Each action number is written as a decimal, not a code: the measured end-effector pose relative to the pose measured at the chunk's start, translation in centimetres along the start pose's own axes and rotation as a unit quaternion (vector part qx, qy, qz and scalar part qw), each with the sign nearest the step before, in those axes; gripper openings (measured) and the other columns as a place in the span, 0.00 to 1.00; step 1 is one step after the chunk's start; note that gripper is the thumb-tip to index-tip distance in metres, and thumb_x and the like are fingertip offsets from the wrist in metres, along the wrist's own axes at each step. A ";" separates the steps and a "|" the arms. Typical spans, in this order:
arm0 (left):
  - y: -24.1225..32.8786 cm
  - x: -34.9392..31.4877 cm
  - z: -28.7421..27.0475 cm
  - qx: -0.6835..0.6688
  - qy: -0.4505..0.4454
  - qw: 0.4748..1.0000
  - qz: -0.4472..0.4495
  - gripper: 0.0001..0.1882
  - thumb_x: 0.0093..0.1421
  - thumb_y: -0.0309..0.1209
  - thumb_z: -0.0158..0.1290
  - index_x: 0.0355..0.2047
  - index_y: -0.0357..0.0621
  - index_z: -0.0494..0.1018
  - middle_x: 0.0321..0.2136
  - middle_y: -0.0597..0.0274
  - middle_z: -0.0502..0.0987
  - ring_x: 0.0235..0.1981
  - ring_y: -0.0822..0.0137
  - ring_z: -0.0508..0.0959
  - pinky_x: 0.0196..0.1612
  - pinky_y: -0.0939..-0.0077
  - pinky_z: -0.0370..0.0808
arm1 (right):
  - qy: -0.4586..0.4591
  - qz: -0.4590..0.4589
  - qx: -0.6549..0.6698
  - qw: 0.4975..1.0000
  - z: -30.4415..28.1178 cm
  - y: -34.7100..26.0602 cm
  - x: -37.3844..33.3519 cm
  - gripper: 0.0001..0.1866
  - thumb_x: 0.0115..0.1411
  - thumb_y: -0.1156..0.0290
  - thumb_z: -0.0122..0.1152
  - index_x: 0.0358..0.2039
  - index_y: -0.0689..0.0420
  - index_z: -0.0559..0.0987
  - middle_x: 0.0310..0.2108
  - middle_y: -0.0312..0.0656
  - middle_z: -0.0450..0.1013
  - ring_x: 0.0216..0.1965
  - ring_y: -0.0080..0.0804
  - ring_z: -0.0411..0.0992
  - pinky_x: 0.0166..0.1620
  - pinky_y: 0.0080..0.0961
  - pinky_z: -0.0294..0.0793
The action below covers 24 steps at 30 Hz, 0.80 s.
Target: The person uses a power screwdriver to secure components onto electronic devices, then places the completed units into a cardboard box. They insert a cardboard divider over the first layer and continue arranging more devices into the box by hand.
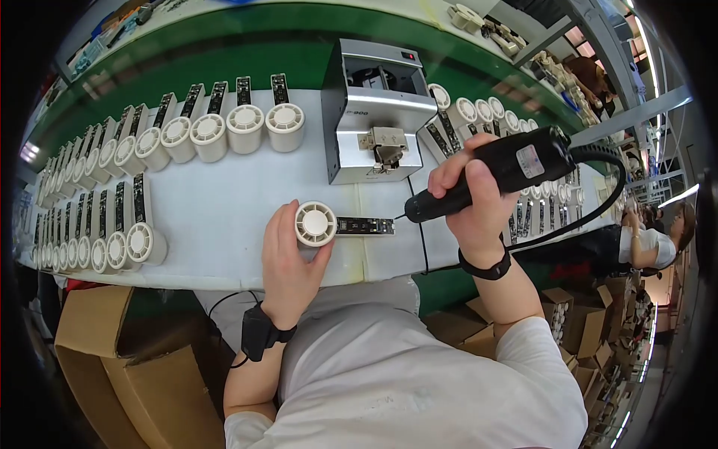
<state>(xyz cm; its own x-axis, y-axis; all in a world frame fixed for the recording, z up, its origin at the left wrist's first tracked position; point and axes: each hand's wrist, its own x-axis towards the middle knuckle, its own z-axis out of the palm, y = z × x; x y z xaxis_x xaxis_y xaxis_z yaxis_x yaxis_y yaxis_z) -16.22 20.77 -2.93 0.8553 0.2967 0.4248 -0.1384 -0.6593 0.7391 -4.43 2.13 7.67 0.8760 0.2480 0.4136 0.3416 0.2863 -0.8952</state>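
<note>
White shirt [426,382] nearest, I see the left hand [288,262] curled round a device [315,224] on the counter [209,239]. The right hand [479,196] grips a screwdriver [516,161], its tip just beside the device's board [365,226].

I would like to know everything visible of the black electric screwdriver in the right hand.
The black, cylindrical electric screwdriver looks plastic, with a tapered nose, a thin dark bit, a pale sticker and a black cable leaving its rear. The right hand grips it at a slant, nose to the lower left, above the white tabletop. Its bit points at the end of a narrow black circuit board; contact is unclear.
</note>
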 end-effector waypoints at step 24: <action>0.1 0.0 0.3 0.013 -0.002 1.000 -0.013 0.35 0.45 0.24 0.63 0.53 0.34 0.60 0.47 0.44 0.67 0.47 0.46 0.69 0.48 0.61 0.69 | 0.000 0.027 0.027 0.999 -1.2 1.4 -0.5 0.15 0.58 0.67 0.54 0.42 0.59 0.65 0.19 0.42 0.67 0.20 0.32 0.65 0.29 0.33 0.69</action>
<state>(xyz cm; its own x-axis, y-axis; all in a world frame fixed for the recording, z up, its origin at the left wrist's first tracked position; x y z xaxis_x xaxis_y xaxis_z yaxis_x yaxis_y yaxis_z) -16.10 20.49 -2.99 0.8602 0.3123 0.4031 -0.1025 -0.6685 0.7367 -3.95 1.32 5.99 0.8931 0.2639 0.3643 0.2747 0.3216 -0.9062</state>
